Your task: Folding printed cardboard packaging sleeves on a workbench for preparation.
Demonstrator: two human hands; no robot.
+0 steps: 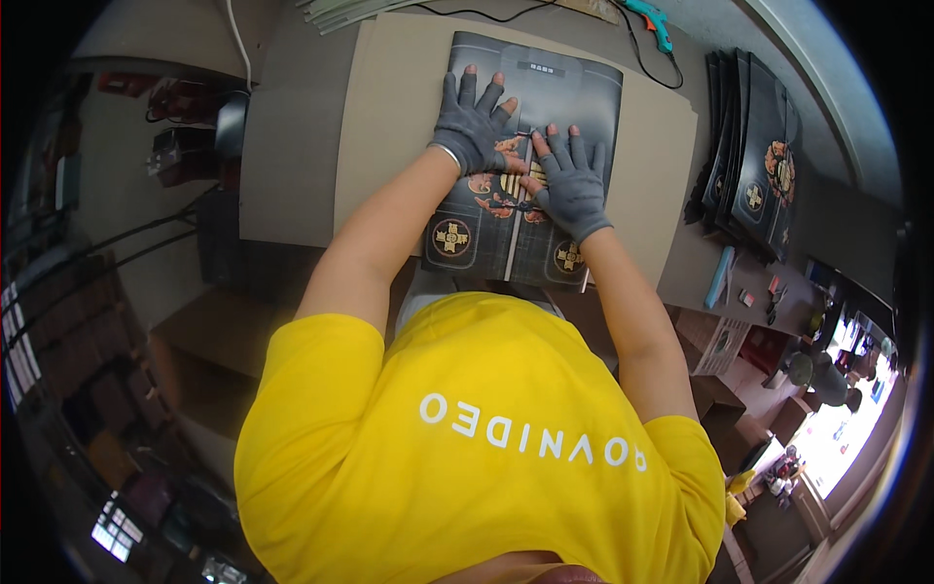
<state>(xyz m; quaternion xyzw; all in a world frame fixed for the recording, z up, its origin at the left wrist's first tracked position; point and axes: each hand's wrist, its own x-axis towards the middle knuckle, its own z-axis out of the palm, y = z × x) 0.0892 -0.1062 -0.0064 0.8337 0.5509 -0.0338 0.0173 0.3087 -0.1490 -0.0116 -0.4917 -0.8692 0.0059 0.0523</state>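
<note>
On the beige board before you lies the black card, printed face up, its seam running near to far between your palms. Your left hand lies flat on the card's left half, fingers spread toward the far edge, gripping nothing. Your right hand rests flat on the right half, fingers extended, likewise clasping nothing. To the right sits a stack of similar cards, with a blue tool nearer you. Far right lies a teal glue gun; far left, pale strips.
</note>
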